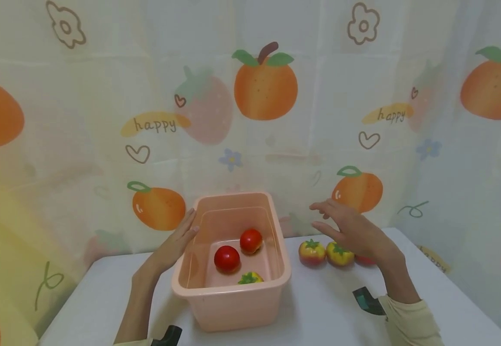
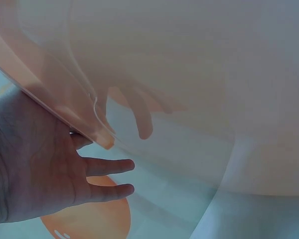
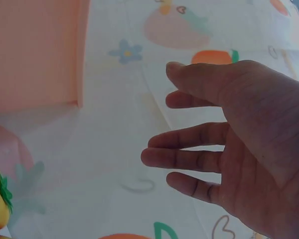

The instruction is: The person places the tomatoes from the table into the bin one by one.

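A pink plastic basin (image 1: 238, 307) stands on the table, with two red tomatoes (image 1: 227, 259) and one yellow fruit with a green leafy top (image 1: 250, 278) inside, the latter partly hidden by the near rim. My left hand (image 1: 173, 247) rests against the basin's left rim, its fingers extended; the left wrist view shows the palm (image 2: 40, 164) beside the pink wall. Over the table to the right, my right hand (image 1: 356, 228) hovers with nothing in it, fingers apart. Below it sit two yellow-red fruits with green tops (image 1: 312, 253) and a red one (image 1: 365, 260), partly covered by the hand.
A white table (image 1: 319, 307) carries the basin and the fruits. Close behind it hangs a pale curtain (image 1: 276, 178) printed with oranges, strawberries and flowers, which also runs along both sides.
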`<act>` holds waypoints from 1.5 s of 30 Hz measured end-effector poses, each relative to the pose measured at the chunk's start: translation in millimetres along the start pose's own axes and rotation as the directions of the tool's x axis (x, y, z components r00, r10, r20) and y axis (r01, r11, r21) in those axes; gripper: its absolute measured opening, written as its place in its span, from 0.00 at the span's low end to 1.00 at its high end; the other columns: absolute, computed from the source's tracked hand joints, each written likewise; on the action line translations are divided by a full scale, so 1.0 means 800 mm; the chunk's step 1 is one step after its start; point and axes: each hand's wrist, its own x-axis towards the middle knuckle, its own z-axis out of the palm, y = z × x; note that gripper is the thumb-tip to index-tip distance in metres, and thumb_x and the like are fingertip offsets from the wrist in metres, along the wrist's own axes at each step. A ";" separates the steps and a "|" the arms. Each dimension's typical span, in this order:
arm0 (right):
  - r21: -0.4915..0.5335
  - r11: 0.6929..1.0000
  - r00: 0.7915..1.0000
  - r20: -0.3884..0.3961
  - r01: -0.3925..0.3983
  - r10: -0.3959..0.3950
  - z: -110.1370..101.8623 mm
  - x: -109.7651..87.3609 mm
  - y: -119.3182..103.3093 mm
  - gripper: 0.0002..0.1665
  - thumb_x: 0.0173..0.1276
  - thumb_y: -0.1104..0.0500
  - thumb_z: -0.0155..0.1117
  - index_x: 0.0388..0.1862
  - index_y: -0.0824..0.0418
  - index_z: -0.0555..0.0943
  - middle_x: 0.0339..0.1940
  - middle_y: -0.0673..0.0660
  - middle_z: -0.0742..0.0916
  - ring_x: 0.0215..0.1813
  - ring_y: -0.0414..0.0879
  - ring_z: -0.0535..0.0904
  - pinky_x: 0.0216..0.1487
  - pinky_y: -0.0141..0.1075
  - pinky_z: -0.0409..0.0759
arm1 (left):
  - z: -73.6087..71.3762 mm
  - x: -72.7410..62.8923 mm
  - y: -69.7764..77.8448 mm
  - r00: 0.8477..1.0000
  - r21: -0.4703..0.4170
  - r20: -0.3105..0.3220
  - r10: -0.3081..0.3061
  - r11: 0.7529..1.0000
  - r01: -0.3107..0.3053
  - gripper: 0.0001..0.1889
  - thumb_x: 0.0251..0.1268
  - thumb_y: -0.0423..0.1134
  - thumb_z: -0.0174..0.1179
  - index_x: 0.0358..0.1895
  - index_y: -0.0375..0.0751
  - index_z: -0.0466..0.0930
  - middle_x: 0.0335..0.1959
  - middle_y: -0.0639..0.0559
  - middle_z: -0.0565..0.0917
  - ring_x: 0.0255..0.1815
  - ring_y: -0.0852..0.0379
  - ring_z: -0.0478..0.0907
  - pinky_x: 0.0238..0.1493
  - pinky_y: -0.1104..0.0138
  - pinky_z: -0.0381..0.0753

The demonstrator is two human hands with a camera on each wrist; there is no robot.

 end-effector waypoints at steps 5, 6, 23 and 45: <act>0.019 0.999 0.999 0.019 -0.039 0.039 -0.007 -0.009 0.011 0.27 0.78 0.48 0.64 0.70 0.58 0.77 0.63 0.58 0.86 0.57 0.52 0.85 0.58 0.54 0.87 | -0.002 0.000 0.003 1.000 0.001 0.006 0.015 1.000 -0.015 0.39 0.84 0.62 0.35 0.87 0.47 0.37 0.89 0.43 0.34 0.88 0.30 0.33 0.78 0.25 0.39; 0.018 0.999 0.998 0.025 -0.051 0.050 -0.009 -0.010 0.013 0.27 0.78 0.48 0.64 0.70 0.58 0.77 0.63 0.58 0.86 0.57 0.53 0.85 0.58 0.55 0.87 | -0.003 0.000 0.003 1.000 -0.002 0.005 0.021 1.000 -0.021 0.39 0.85 0.61 0.35 0.87 0.47 0.37 0.89 0.42 0.35 0.88 0.30 0.33 0.78 0.25 0.39; -0.042 0.974 0.953 0.203 -0.221 0.225 -0.016 -0.024 0.048 0.36 0.75 0.44 0.65 0.73 0.64 0.73 0.71 0.67 0.80 0.72 0.68 0.73 0.69 0.73 0.70 | -0.001 -0.002 -0.001 1.000 0.000 -0.009 0.027 1.000 -0.027 0.39 0.85 0.62 0.34 0.87 0.47 0.38 0.89 0.43 0.35 0.88 0.30 0.33 0.78 0.25 0.39; -0.110 0.869 0.749 0.463 -0.482 0.474 -0.007 -0.051 0.122 0.46 0.72 0.45 0.68 0.78 0.68 0.65 0.76 0.77 0.72 0.75 0.78 0.65 0.71 0.75 0.67 | 0.003 0.002 -0.001 1.000 -0.016 0.000 0.015 1.000 -0.015 0.39 0.84 0.62 0.34 0.87 0.49 0.37 0.89 0.44 0.34 0.89 0.31 0.32 0.77 0.25 0.40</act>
